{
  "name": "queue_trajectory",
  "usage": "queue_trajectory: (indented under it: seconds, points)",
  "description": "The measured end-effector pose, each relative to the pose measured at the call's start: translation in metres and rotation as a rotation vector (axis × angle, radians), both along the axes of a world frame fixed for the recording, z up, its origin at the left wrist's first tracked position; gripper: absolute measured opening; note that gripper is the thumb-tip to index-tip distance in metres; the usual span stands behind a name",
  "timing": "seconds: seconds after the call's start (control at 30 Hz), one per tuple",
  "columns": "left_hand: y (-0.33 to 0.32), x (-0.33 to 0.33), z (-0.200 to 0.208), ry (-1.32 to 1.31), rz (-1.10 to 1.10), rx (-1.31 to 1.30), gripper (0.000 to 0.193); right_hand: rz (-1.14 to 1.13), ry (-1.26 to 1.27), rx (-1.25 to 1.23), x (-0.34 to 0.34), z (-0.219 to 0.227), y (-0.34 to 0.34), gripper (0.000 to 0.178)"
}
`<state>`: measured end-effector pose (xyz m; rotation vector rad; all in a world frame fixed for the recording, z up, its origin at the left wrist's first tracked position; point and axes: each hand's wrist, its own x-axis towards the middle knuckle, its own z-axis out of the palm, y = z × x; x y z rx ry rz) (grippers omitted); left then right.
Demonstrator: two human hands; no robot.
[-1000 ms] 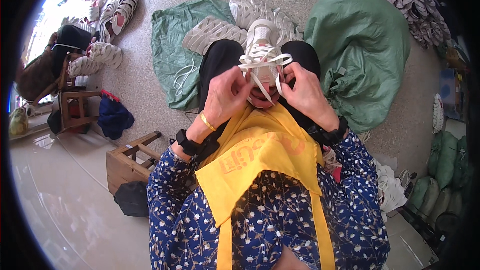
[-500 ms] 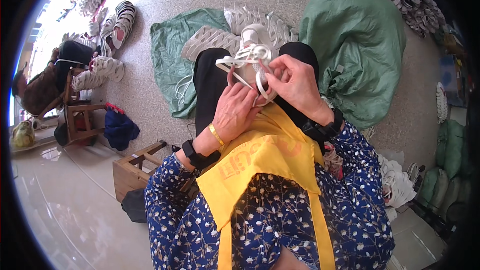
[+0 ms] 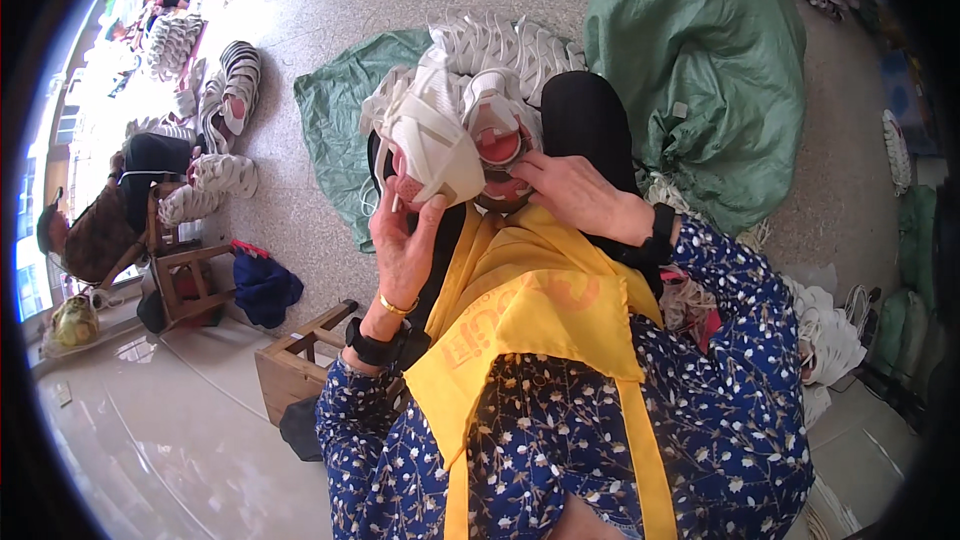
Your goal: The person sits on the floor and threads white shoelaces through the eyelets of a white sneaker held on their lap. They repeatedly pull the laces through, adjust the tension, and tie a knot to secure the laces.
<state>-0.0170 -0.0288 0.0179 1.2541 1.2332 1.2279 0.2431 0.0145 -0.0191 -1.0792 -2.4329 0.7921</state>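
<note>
- A seated worker's left hand [image 3: 405, 245] grips a white sneaker [image 3: 435, 145], thumb and fingers clasping its near end, the shoe tilted above the left thigh.
- The right hand [image 3: 585, 198] reaches to a second sneaker [image 3: 492, 100], fingertips touching the edge of its opening; whether they pinch it cannot be told from this view. That shoe, red-pink inside, sits between the knees, just beside the first.
- A yellow apron [image 3: 530, 285] drapes the lap over a navy floral garment [image 3: 560, 430].
- Beyond the knees, more white shoes [image 3: 515, 48] line up near a green sheet [image 3: 330, 125]; a bulging green sack [image 3: 705, 70] stands at right.
</note>
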Motion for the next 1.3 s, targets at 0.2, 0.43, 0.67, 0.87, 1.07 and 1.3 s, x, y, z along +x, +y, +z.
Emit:
queue_trajectory:
  seconds: [0.2,0.43,0.67,0.87,1.07,1.3]
  points:
    - [0.008,-0.004,0.020,0.026,-0.118,0.069,0.036,0.040,0.053,-0.077,-0.002,0.000,0.007,0.020]
    - [0.026,0.013,0.109,-0.208,-0.149,0.297,0.050,-0.007,0.075,-0.069,-0.006,0.003,0.004,0.028]
    - [0.071,0.020,0.146,-0.149,-0.061,0.587,0.034,-0.005,0.043,0.011,0.007,0.008,0.008,0.032]
    - [0.114,-0.004,0.139,-0.102,0.092,0.522,0.022,0.006,0.187,-0.121,0.034,0.053,0.014,0.034]
    - [0.138,-0.041,0.105,-0.090,0.156,0.374,0.030,-0.166,0.539,-0.619,0.125,0.088,-0.004,0.033]
    - [0.113,-0.048,0.067,-0.026,0.082,0.262,0.042,-0.541,1.512,-0.555,0.212,0.043,-0.006,0.044]
